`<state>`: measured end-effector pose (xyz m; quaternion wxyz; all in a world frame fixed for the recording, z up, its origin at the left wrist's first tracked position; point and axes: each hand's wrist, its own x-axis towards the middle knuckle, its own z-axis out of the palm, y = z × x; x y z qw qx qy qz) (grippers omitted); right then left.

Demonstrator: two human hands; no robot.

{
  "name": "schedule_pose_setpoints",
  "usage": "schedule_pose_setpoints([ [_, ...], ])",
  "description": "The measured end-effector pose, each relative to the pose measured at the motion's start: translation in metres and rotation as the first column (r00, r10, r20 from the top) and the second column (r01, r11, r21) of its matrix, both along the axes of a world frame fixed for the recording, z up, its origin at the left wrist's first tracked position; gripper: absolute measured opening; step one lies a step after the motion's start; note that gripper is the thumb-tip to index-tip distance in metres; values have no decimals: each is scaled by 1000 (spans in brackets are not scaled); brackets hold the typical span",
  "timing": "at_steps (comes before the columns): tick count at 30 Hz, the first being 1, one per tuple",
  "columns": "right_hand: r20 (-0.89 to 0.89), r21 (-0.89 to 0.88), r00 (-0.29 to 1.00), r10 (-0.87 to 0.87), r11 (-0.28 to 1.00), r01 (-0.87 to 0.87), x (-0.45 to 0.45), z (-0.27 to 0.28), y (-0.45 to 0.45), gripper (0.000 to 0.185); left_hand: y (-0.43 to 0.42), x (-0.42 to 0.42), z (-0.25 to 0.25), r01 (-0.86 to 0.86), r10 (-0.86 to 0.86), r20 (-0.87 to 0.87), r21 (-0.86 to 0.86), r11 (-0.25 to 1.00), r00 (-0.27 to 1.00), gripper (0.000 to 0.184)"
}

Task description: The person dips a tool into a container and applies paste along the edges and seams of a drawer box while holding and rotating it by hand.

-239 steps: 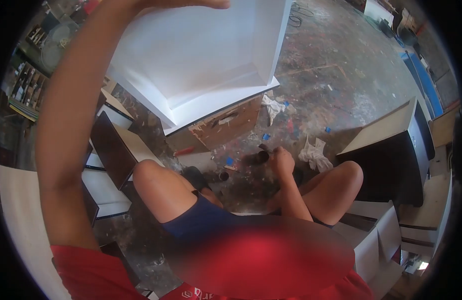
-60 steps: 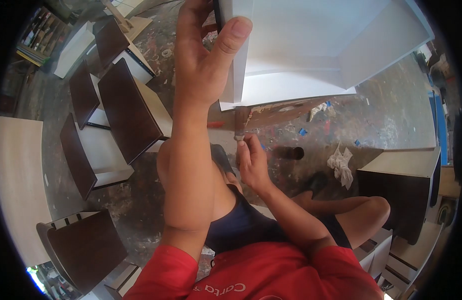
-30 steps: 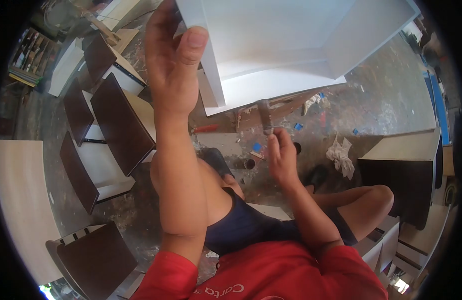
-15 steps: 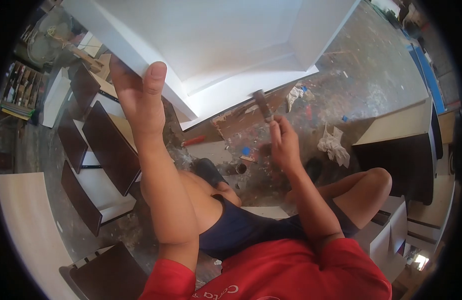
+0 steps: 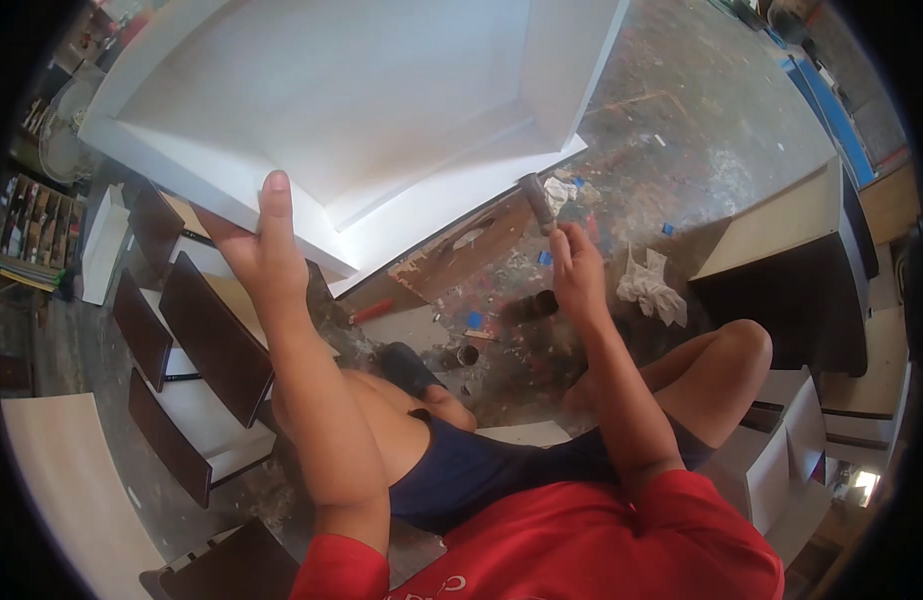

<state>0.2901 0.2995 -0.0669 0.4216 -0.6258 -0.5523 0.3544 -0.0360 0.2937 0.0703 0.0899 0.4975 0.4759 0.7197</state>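
A large white drawer [image 5: 382, 90] stands tilted in front of me, its open inside facing me. Its near side edge is gripped by my left hand [image 5: 267, 240], with the thumb on the near face and the other fingers hidden behind the panel. My right hand [image 5: 580, 270] is closed round the handle of a hammer [image 5: 537, 198]. The hammer's head is up, close to the drawer's lower right edge; I cannot tell whether it touches. Beneath the drawer a brown board [image 5: 462, 245] lies on the floor.
Dark-fronted drawers [image 5: 217, 335] stand at my left, near a pale curved panel [image 5: 67, 480]. On the right is a dark-fronted drawer [image 5: 782, 290] beside crumpled white paper [image 5: 652, 287]. A red-handled tool [image 5: 371, 311] and a small round can [image 5: 468, 355] lie near my foot.
The white drawer has shifted left and tilted in view, with my left hand still on it. The hammer and right hand have moved slightly right. The whole view has also shifted.
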Motion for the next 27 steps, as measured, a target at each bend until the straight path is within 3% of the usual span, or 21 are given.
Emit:
schedule_pose_setpoints([
  [2,-25,50,999,-31,998,32,2,1,1,27,1,0,-2,-1,1,21,-1,1000,1000,70],
  [6,48,28,990,132,991,-134,-7,21,-11,27,3,-1,-5,-21,21,26,-11,1000,999,68],
  [12,27,-12,998,-55,998,56,31,8,24,29,1,2,-5,-48,50,66,-28,998,997,68],
  [15,39,57,999,-35,998,32,33,14,20,31,4,0,-10,-60,61,102,-11,998,993,63],
  [18,184,66,978,102,991,-116,31,21,16,32,7,-1,-14,-84,83,117,0,996,990,53],
  [24,139,58,987,-83,995,75,66,10,46,32,7,0,-13,-82,80,120,15,996,990,53],
  [27,141,0,988,-58,998,59,63,27,38,30,7,0,-15,-75,72,130,23,997,989,53],
])
